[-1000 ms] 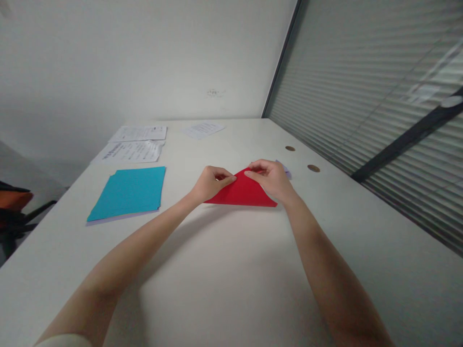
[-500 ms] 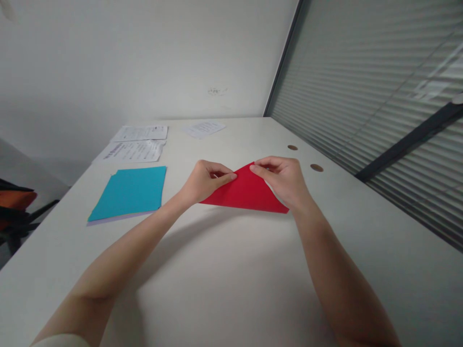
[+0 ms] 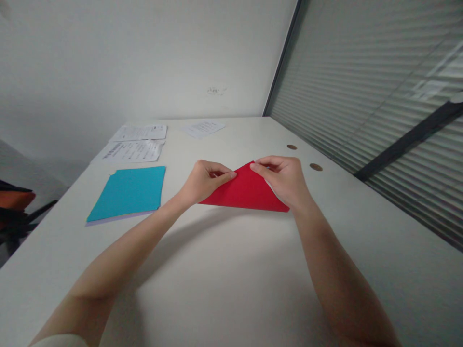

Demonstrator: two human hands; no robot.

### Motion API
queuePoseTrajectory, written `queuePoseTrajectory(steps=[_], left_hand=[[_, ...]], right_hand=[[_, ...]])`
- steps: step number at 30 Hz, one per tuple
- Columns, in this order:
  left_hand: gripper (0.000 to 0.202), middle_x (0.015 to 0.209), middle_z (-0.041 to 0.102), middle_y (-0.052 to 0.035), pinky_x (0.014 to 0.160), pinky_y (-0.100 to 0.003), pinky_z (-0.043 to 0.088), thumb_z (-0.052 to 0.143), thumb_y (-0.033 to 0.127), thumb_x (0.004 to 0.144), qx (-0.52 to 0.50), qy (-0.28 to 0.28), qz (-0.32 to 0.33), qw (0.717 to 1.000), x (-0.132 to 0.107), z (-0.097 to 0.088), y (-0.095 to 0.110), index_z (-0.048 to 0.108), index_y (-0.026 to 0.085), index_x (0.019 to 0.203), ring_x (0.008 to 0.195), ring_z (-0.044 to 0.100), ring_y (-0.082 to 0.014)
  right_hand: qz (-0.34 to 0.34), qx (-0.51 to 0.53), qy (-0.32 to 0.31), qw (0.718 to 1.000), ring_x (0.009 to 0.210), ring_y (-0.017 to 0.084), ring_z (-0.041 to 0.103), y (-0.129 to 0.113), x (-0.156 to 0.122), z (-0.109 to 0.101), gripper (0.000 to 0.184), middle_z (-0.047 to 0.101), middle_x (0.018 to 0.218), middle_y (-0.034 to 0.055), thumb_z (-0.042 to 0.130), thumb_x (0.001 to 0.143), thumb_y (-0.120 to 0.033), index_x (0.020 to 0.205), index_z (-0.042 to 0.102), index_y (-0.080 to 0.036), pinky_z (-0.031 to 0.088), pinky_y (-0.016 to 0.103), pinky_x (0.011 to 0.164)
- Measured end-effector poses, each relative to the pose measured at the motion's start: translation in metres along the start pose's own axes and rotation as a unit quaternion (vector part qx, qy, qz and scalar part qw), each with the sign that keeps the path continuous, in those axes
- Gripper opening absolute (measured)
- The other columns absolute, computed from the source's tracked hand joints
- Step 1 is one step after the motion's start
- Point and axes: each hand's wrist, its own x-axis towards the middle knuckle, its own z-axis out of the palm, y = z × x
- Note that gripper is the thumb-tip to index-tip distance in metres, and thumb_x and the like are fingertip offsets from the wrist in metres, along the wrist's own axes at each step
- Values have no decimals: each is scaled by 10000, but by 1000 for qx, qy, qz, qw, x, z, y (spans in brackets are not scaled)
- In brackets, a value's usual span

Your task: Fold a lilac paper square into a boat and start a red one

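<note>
White tabletop [image 3: 231, 270] stretches wide around both hands [image 3: 201, 182], which pinch red paper [image 3: 246, 192] along its upper edge.

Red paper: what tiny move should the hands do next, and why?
Perhaps slide the left hand up toward the top corner of the red paper, because the right hand pinches near that corner while the left pinches lower along the slanted edge.

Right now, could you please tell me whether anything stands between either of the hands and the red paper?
Nothing visible does: the left hand and the right hand both pinch the red paper along its upper edge. The blue sheets lie apart from it, off to the left.
</note>
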Motion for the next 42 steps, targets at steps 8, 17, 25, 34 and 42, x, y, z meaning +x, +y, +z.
queuePoseTrajectory(steps=[8,17,25,34,42], left_hand=[[275,761,760,-65,563,-221,508,667,391,803,25,10,12,1000,0,0,-1,783,142,783,684,681,-172],[290,742,757,-61,553,-222,491,656,403,802,43,21,19,999,0,1,0,781,146,752,662,666,-164],[277,739,758,-54,553,-225,470,652,394,805,47,22,24,998,0,2,-1,785,156,752,650,654,-158],[282,753,762,-62,561,-233,480,649,396,806,57,21,20,998,0,1,-1,786,154,760,669,666,-171],[267,736,759,-55,560,-235,465,647,380,802,60,25,26,998,0,2,-1,786,160,744,641,647,-157]], right_hand=[[0,4,4,1000,658,167,646,-3,-1,0,195,732,722,40,726,751,-380,742,757,-188,513,303,635],[-2,2,-1,1000,668,175,655,-3,-3,0,197,736,731,37,709,770,-383,747,759,-195,514,299,617],[-24,-16,16,999,727,176,668,-7,-2,1,145,744,799,37,713,766,-349,779,755,-211,532,309,684],[-15,-18,5,1000,713,176,658,-5,-3,-1,174,747,804,41,722,751,-368,800,763,-206,521,313,673],[-19,9,-28,999,705,173,647,-2,-2,-2,190,741,799,39,686,774,-371,831,763,-207,505,303,638]])
